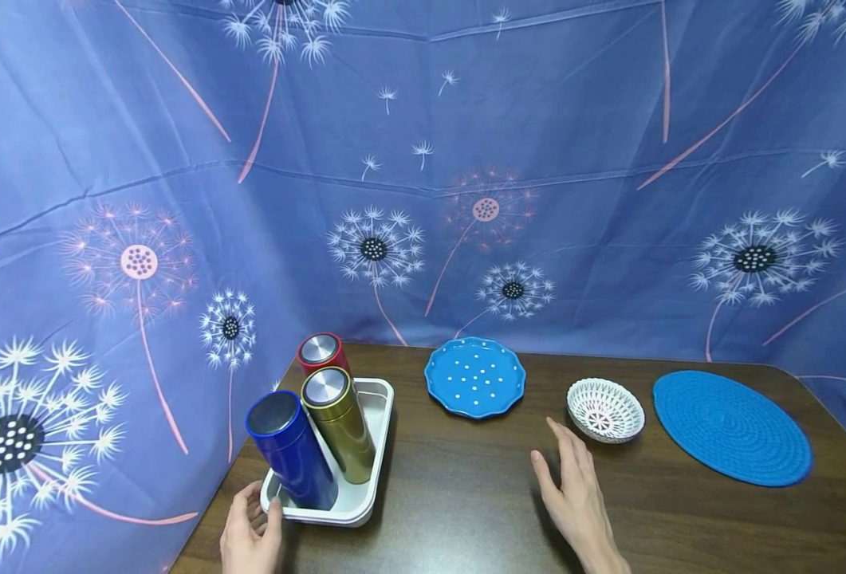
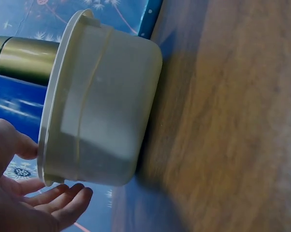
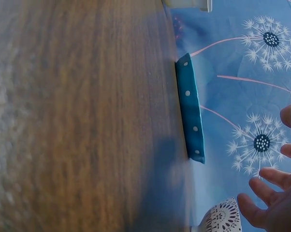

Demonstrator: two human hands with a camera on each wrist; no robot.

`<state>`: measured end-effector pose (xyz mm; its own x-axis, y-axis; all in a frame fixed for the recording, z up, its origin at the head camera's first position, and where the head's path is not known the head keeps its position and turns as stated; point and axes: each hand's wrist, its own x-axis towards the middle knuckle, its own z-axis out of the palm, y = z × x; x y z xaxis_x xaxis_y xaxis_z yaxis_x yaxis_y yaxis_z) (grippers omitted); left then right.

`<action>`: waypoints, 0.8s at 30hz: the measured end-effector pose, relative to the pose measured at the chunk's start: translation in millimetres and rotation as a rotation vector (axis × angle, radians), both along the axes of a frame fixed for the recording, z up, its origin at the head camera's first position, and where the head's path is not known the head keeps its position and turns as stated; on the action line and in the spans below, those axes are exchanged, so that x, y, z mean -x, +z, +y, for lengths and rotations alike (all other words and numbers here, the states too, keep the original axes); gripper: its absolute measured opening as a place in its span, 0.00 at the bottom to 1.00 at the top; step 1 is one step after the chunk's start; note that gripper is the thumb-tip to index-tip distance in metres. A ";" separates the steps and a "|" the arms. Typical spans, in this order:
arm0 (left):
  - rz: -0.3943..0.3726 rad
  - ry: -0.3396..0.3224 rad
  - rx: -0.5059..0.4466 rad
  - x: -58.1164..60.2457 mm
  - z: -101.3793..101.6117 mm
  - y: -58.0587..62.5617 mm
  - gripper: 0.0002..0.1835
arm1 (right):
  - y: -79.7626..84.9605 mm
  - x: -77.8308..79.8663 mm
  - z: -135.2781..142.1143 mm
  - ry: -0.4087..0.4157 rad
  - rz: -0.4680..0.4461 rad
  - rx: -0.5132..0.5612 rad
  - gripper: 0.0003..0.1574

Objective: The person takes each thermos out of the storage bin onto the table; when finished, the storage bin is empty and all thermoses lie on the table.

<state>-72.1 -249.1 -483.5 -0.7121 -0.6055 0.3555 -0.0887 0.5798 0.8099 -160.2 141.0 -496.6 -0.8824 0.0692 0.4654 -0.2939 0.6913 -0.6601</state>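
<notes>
A white plastic tub stands at the left of the table. Inside it are a blue thermos, a gold thermos and a red-rimmed thermos, all with metallic lids. My left hand holds the tub's near left corner, thumb at the rim and fingers along the outside. In the left wrist view the tub's side wall shows, with the thumb touching its rim. My right hand hovers over the table with fingers extended, holding nothing. Nearest to it is a white openwork bowl.
A blue plate with white dots lies at the back middle. A round blue woven placemat lies at the right of the brown table. A blue cloth with dandelion prints hangs behind and at the left.
</notes>
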 end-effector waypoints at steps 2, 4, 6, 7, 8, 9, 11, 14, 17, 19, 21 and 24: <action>-0.032 -0.011 -0.017 3.5 -1.5 1.7 0.19 | 0.7 0.3 -0.8 0.003 -0.023 0.003 0.32; -0.056 -0.017 -0.011 6.8 -3.2 2.2 0.20 | 1.7 0.0 -1.5 0.010 -0.049 0.014 0.32; -0.068 -0.017 -0.009 9.8 -4.6 1.5 0.20 | 2.7 -0.4 -2.0 0.017 -0.071 0.029 0.32; -0.074 -0.017 -0.006 11.0 -5.3 1.0 0.20 | 3.1 -0.5 -2.2 0.020 -0.082 0.039 0.32; -0.077 -0.014 -0.004 12.3 -5.8 0.4 0.20 | 3.4 -0.5 -2.6 0.026 -0.093 0.050 0.32; -0.081 -0.014 -0.010 13.3 -6.5 -0.2 0.20 | 3.5 0.0 -3.0 0.033 -0.100 0.065 0.32; -0.083 -0.008 -0.021 15.1 -7.6 -1.4 0.20 | 3.0 0.8 -4.2 0.044 -0.107 0.089 0.33; -0.080 0.006 -0.043 18.5 -9.0 -2.3 0.19 | 1.9 3.1 -7.5 0.069 -0.097 0.143 0.33; -0.060 0.027 -0.051 21.5 -9.4 -3.2 0.19 | 1.9 5.4 -13.7 0.094 -0.107 0.208 0.34; -0.042 0.040 -0.053 22.5 -9.0 -3.6 0.18 | 2.3 6.3 -20.1 0.122 -0.136 0.267 0.35; -0.037 0.063 -0.045 22.2 -8.2 -4.2 0.18 | 2.7 7.2 -28.0 0.160 -0.186 0.328 0.36; -0.046 0.090 -0.025 21.5 -6.8 -4.1 0.17 | 2.8 9.0 -41.9 0.236 -0.247 0.429 0.39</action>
<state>-93.6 -255.9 -487.6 -0.6698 -0.6756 0.3080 -0.1765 0.5478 0.8178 -169.2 99.0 -493.8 -0.9764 -0.0059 0.2160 -0.2091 0.2787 -0.9373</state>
